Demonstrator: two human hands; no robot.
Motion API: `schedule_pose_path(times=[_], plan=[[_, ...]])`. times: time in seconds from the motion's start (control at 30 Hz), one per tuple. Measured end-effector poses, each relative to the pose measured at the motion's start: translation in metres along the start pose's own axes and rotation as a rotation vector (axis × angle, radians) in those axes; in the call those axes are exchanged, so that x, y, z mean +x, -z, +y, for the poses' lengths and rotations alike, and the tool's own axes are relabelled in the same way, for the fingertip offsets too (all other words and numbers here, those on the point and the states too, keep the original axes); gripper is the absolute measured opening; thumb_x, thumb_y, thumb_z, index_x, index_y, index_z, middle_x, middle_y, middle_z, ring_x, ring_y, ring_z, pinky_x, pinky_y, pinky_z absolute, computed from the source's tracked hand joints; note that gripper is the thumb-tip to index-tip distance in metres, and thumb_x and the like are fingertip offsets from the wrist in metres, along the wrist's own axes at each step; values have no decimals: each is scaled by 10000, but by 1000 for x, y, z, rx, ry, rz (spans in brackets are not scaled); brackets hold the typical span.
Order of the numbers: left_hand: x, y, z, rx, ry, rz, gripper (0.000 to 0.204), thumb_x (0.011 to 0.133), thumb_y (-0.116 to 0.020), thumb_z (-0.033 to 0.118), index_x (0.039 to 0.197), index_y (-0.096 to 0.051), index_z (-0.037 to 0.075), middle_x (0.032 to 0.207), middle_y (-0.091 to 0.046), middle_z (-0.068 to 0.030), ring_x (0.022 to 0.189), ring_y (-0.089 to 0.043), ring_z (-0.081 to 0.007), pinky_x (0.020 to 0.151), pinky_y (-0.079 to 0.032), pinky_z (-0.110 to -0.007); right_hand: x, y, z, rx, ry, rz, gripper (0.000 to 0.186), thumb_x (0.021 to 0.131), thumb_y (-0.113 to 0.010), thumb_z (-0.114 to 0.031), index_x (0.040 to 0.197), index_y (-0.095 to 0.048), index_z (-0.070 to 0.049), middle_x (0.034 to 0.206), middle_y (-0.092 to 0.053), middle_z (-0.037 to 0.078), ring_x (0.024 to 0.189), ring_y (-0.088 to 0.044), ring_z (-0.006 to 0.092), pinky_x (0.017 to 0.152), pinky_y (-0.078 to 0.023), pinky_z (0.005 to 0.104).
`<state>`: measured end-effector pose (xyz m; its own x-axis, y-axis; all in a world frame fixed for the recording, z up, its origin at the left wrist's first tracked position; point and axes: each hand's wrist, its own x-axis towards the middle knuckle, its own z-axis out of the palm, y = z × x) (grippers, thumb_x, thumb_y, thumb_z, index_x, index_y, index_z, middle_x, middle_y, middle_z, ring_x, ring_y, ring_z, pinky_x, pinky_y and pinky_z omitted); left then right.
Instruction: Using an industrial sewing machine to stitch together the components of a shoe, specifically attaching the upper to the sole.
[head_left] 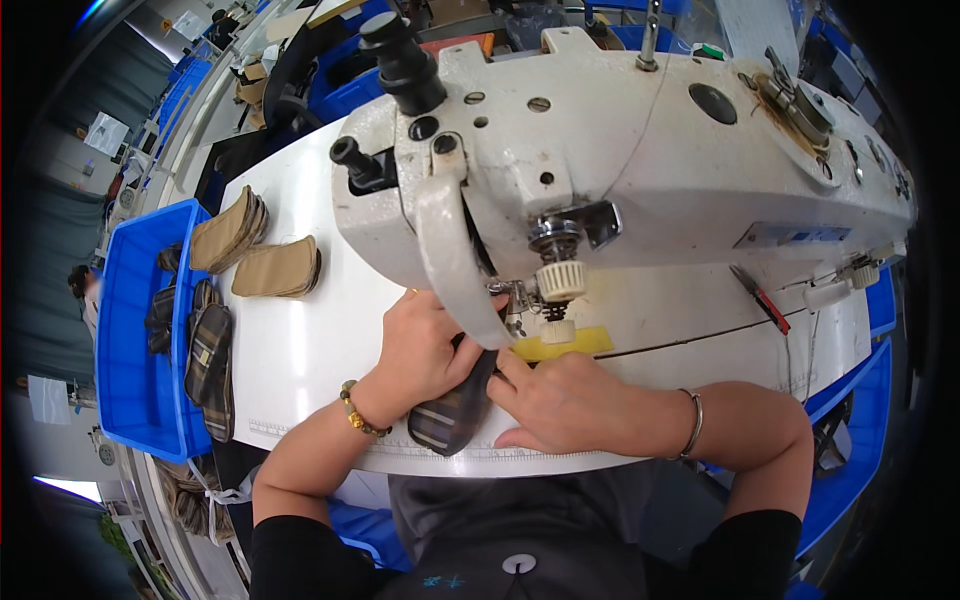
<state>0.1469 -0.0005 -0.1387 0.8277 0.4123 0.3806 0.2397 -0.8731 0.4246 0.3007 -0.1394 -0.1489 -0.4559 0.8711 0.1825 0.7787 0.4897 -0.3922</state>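
Observation:
A long, round-ended dark plaid fabric piece (450,415) lies on the white table under the head of a white sewing machine (600,170). My left hand (425,345) grips its left side, with bent fingers close to the needle area. From the right, my right hand (560,400) holds the piece's edge between its fingers, its thumb toward the table's front edge. The machine's curved white lever or guard (455,260) partly hides the far end of the piece. Just beyond my right fingers is a yellow strip (565,343) on the table.
Stacked tan fabric pieces (275,268) lie at the left of the table (300,375). Beside it stands a blue bin (150,420) with more plaid pieces (208,365) at its edge. Red-handled snips (765,302) lie on the right. Another blue bin (862,440) is below at right.

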Motion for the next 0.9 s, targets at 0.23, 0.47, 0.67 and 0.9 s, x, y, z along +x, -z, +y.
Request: schedule_pose_path(times=[0.23, 0.47, 0.67, 0.9], plan=[[2, 6, 5, 142, -101, -28, 152, 818, -703, 160, 927, -754, 66, 915, -657, -152, 671, -617, -300, 571, -463, -390, 1, -1, -2, -42, 8, -2, 566, 748, -770, -476, 945, -597, 25, 996, -614, 233, 680, -675, 284, 538, -540, 342], [6, 9, 10, 143, -91, -91, 183, 800, -724, 191, 941, -757, 79, 977, -655, -142, 656, -637, -288, 548, -486, -376, -1, 2, -5, -94, 22, 4, 623, 720, -774, -516, 945, -602, 40, 1059, -617, 323, 720, -694, 294, 571, -560, 347], [4, 7, 9, 193, -79, -84, 170, 802, -726, 191, 932, -756, 85, 999, -656, -130, 638, -636, -285, 531, -484, -367, -1, 1, -4, -150, 12, 31, 648, 687, -766, -570, 874, -613, 31, 930, -626, 268, 635, -667, 267, 518, -535, 330], [3, 14, 13, 231, -15, -172, 208, 791, -715, 145, 989, -740, 85, 1026, -647, -113, 751, -647, -286, 581, -491, -378, 0, -7, 0, -230, 16, 122, 446, 741, -735, -426, 733, -603, 0, 686, -539, 115, 494, -582, 199, 422, -472, 324]])
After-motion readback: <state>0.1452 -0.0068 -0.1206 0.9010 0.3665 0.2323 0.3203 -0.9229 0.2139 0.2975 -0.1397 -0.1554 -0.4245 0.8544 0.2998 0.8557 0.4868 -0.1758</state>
